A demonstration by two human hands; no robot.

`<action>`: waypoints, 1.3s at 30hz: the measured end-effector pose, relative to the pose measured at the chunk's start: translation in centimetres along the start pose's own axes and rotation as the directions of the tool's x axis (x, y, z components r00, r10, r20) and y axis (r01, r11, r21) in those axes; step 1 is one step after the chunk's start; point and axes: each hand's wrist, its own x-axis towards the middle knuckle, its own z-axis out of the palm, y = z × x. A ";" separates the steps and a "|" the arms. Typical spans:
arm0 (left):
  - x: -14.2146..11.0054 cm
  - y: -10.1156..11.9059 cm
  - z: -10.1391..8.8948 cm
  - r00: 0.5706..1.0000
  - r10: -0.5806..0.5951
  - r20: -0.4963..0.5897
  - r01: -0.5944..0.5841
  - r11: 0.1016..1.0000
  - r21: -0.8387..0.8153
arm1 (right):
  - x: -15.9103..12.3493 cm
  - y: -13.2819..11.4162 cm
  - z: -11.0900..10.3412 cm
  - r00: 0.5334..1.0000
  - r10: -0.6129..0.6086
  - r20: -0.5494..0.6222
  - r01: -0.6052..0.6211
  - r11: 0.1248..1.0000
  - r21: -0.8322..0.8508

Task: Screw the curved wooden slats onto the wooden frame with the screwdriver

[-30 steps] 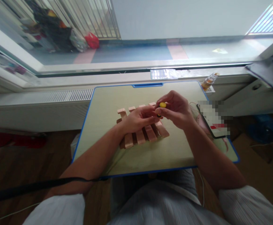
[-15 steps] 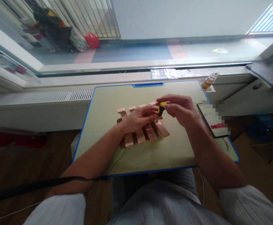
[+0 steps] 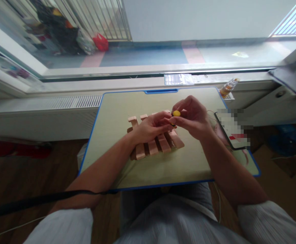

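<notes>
Head view, frame centre: right hand (image 3: 195,118) closed on screwdriver (image 3: 176,114), mostly finger-hidden, yellow end up, axis near vertical; left hand (image 3: 148,130) partly covers rack (image 3: 165,145), grip unclear.

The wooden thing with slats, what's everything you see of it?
The wooden thing looks like pinkish wood: flat slats in a row with dark gaps between, and raised-looking ends at the far side. It lies on the tabletop. The left hand covers part of it and seems to rest there, so I can't see it whole.
</notes>
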 end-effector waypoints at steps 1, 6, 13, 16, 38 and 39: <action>0.0 -0.1 0.0 1.000 0.004 -0.001 -0.004 1.000 0.000 | 0.0 -0.1 -0.1 1.000 0.020 -0.003 -0.020 1.000 -0.010; 0.3 -0.1 -0.1 0.999 0.038 -0.030 -0.038 0.999 -0.001 | 0.1 -0.9 -0.7 0.995 0.093 0.038 -0.091 0.994 -0.053; 0.2 0.9 -0.2 1.000 0.016 -0.014 -0.015 0.993 0.119 | 0.1 -1.1 -0.4 0.998 0.051 0.025 -0.050 0.998 -0.035; 0.1 0.8 -0.1 1.000 0.014 0.019 -0.016 0.996 0.089 | 0.0 -0.6 -0.2 1.000 0.006 0.031 -0.005 1.000 -0.013; 0.3 1.0 -0.1 0.998 0.020 0.059 -0.028 0.990 0.141 | 0.1 -1.3 -1.0 0.998 0.043 0.041 -0.039 0.995 -0.093; 0.4 0.9 -0.2 0.998 0.017 0.066 -0.027 0.989 0.145 | 0.1 -1.4 -0.8 0.998 0.044 0.036 -0.041 0.996 -0.084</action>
